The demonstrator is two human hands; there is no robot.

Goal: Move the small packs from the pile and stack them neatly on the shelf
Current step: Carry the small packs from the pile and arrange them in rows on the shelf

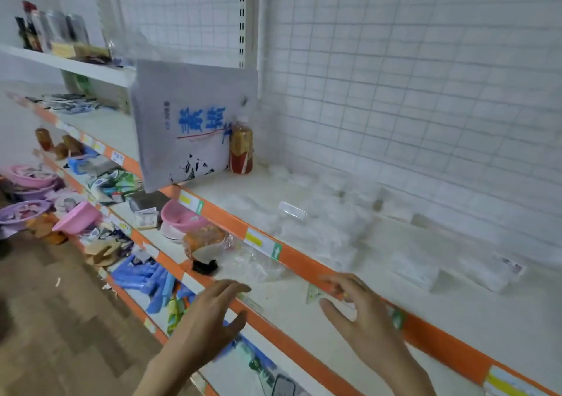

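A loose pile of small clear packs (319, 222) lies on the white shelf (456, 313) with the orange front edge. Further right on the same shelf, a few packs (416, 269) lie flat side by side, one with a printed label (498, 269). My right hand (362, 310) hovers at the shelf's front edge, thumb and fingers pinching a small clear pack (314, 294) that is blurred. My left hand (213, 313) is lower and to the left, over the edge of the shelf below, fingers spread and holding nothing.
A grey bag with blue characters (188, 128) and a brown bottle (241, 149) stand left of the pile. The lower shelf holds a clear plastic bag (255, 262), an orange-filled bag (203, 240) and pink bowls (179, 216). A wire grid backs the shelf.
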